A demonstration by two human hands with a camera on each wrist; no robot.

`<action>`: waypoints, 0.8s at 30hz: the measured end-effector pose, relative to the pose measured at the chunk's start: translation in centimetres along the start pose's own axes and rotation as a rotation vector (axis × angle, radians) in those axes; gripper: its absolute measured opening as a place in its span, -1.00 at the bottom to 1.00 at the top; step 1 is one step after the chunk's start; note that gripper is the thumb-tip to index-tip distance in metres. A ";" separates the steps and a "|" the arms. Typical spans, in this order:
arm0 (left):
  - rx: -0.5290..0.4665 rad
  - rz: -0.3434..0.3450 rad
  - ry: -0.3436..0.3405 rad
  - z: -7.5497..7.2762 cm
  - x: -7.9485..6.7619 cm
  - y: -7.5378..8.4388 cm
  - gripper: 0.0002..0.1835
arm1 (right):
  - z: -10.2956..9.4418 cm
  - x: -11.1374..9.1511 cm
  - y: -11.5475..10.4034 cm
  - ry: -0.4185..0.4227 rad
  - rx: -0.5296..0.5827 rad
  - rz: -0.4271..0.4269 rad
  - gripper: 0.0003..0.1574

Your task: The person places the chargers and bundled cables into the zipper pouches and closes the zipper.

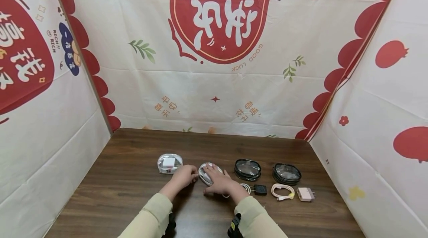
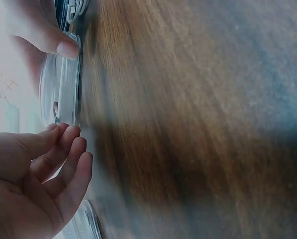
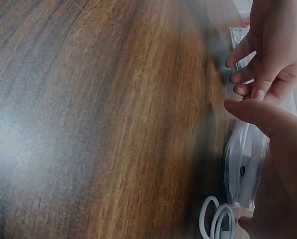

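Observation:
A clear oval zip pouch (image 1: 202,174) lies on the table between my hands. My left hand (image 1: 184,177) is at its left end, thumb and fingertips pinching the small zipper pull (image 2: 57,120). My right hand (image 1: 219,182) rests on top of the pouch with its fingers spread and straight, covering most of it. In the right wrist view the clear side wall (image 3: 235,164) of the pouch shows beneath that hand. Just left of my left hand sits another clear pouch (image 1: 162,163) with a white charger (image 1: 168,162) in it.
To the right stand two black-trimmed clear pouches, one nearer (image 1: 247,169) and one farther right (image 1: 287,173). In front of them lie a coiled white cable (image 1: 246,187), a black charger (image 1: 260,190), a pale pink cable (image 1: 279,195) and a pale charger (image 1: 304,194). Printed cloth walls enclose the wooden table (image 1: 110,193).

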State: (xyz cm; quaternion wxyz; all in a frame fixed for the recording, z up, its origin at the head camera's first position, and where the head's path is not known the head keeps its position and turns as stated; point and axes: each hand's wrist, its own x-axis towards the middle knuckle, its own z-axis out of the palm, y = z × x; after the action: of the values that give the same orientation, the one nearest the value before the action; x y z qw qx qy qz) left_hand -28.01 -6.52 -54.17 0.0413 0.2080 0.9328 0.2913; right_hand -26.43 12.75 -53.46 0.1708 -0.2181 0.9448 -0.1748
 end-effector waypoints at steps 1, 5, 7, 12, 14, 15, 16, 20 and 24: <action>-0.022 -0.008 -0.016 0.0 0.0 0.1 -0.79 | 0.0 0.0 0.0 -0.002 0.001 0.000 0.13; -0.163 -0.059 -0.080 0.2 -0.3 0.4 -0.80 | 0.2 0.2 0.2 0.001 0.001 -0.001 0.15; -0.239 -0.093 -0.101 0.3 -0.4 0.5 -0.82 | 0.4 0.3 0.3 0.006 -0.005 -0.001 0.16; -0.385 -0.154 -0.130 0.5 -0.7 0.9 -0.83 | 0.5 0.3 0.3 0.028 0.000 0.001 0.17; -0.413 -0.162 -0.140 0.5 -0.8 1.1 -0.83 | 0.5 0.4 0.2 0.030 -0.002 0.003 0.18; -0.420 -0.166 -0.144 0.5 -0.9 1.2 -0.83 | 0.6 0.4 0.2 0.032 -0.003 0.004 0.19; -0.428 -0.169 -0.148 0.5 -0.9 1.3 -0.83 | 0.6 0.4 0.2 0.035 -0.003 0.005 0.19; -0.403 -0.164 -0.149 0.5 -0.9 1.7 -0.83 | 0.6 0.4 0.2 0.037 -0.002 0.009 0.21; -0.351 -0.137 -0.156 0.6 -0.9 2.1 -0.84 | 0.5 0.3 0.0 0.032 0.009 0.002 0.21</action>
State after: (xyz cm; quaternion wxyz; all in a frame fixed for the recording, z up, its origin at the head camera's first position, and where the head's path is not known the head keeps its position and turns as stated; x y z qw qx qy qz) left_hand -26.29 -5.06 -53.58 0.1690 0.1555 0.8738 0.4287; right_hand -26.51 12.52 -53.96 0.1568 -0.2135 0.9469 -0.1824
